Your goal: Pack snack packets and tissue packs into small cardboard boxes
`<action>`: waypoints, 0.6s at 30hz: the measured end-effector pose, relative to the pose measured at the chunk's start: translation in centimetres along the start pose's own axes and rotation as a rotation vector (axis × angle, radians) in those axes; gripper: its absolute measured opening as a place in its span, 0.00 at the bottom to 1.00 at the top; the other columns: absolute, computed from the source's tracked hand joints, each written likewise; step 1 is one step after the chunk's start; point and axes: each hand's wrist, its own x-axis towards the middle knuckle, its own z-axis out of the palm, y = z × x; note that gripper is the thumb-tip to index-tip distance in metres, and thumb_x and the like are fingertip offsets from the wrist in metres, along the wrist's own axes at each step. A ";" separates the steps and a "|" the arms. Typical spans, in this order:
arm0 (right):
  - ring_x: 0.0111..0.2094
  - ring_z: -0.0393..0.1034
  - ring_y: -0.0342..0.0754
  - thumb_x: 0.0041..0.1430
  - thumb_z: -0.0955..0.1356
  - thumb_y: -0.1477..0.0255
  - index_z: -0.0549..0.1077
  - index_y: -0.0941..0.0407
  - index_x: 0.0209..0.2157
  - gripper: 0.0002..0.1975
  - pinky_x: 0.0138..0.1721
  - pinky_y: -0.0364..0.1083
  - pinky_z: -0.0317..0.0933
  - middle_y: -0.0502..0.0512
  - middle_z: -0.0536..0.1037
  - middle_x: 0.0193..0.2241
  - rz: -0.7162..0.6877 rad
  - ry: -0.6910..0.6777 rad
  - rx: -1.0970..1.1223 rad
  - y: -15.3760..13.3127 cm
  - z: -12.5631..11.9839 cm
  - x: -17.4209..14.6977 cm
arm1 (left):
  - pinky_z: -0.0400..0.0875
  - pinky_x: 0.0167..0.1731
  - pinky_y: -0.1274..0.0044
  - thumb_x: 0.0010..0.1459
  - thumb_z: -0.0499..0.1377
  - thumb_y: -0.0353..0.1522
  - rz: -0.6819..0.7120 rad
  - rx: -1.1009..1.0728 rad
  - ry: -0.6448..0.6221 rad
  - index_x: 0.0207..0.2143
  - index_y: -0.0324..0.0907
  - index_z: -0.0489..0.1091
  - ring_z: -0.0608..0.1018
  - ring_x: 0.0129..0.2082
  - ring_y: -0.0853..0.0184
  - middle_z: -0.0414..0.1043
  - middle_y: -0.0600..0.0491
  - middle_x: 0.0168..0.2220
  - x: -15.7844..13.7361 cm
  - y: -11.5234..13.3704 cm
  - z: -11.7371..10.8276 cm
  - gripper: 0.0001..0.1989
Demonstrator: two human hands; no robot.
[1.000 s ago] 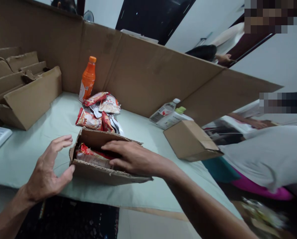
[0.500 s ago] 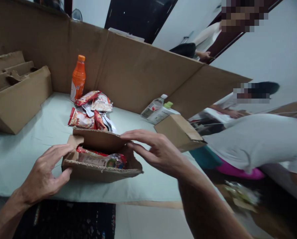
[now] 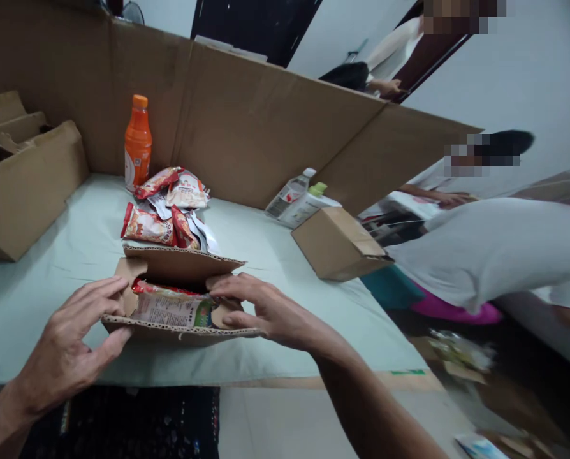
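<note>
In front of me on the table sits a small cardboard box (image 3: 170, 342) with its top flaps raised. Inside lies a printed food packet (image 3: 168, 308) with red edging and a green patch. My left hand (image 3: 77, 335) grips the box's left end, fingertips on the side flap and thumb at the front edge. At the other end, my right hand (image 3: 270, 310) has its fingers and thumb on the right side flap, which is folded inward over the packet's end. Just behind the raised back flap, several red and white snack packets (image 3: 148, 224) lie in a pile.
An orange drink bottle (image 3: 138, 143) stands behind the packets. A larger open carton (image 3: 31, 191) is at the left. To the right are a clear bottle (image 3: 289, 193), a white bottle with a green cap (image 3: 306, 207) and a closed box (image 3: 337, 245). Other people are beyond the cardboard partition (image 3: 247, 121).
My right hand has moved from the back flap's corner down onto the right side flap, which is now bent inward. My left hand stays at the left end. The view has shifted slightly.
</note>
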 end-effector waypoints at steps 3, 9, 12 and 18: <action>0.52 0.76 0.52 0.65 0.71 0.70 0.77 0.51 0.54 0.16 0.53 0.55 0.72 0.59 0.81 0.54 -0.017 -0.017 -0.007 0.4 0.5 -0.1 | 0.77 0.55 0.64 0.66 0.59 0.32 -0.036 -0.026 0.024 0.38 0.45 0.73 0.80 0.54 0.58 0.80 0.49 0.54 0.5 0.1 0.1 0.03; 0.50 0.78 0.51 0.71 0.65 0.69 0.78 0.51 0.50 0.13 0.48 0.52 0.74 0.57 0.83 0.50 0.015 0.444 -0.010 -0.7 -1.3 -0.3 | 0.77 0.50 0.68 0.68 0.60 0.37 -0.137 0.049 0.072 0.49 0.46 0.71 0.82 0.47 0.60 0.79 0.51 0.48 0.7 -0.2 1.3 0.10; 0.59 0.72 0.55 0.70 0.67 0.63 0.74 0.51 0.58 0.18 0.53 0.57 0.71 0.60 0.78 0.58 -0.020 0.565 -0.097 -1.1 -1.3 0.5 | 0.77 0.50 0.66 0.69 0.58 0.35 -0.123 0.143 0.105 0.55 0.44 0.67 0.80 0.49 0.58 0.76 0.48 0.48 0.6 -0.1 1.8 0.14; 0.59 0.71 0.59 0.72 0.63 0.58 0.72 0.55 0.59 0.22 0.57 0.62 0.66 0.64 0.77 0.59 -0.169 0.174 -0.196 -0.7 2.4 -0.1 | 0.72 0.59 0.56 0.67 0.58 0.29 -0.030 0.197 0.096 0.62 0.45 0.64 0.69 0.65 0.48 0.60 0.40 0.67 0.8 -0.3 2.2 0.22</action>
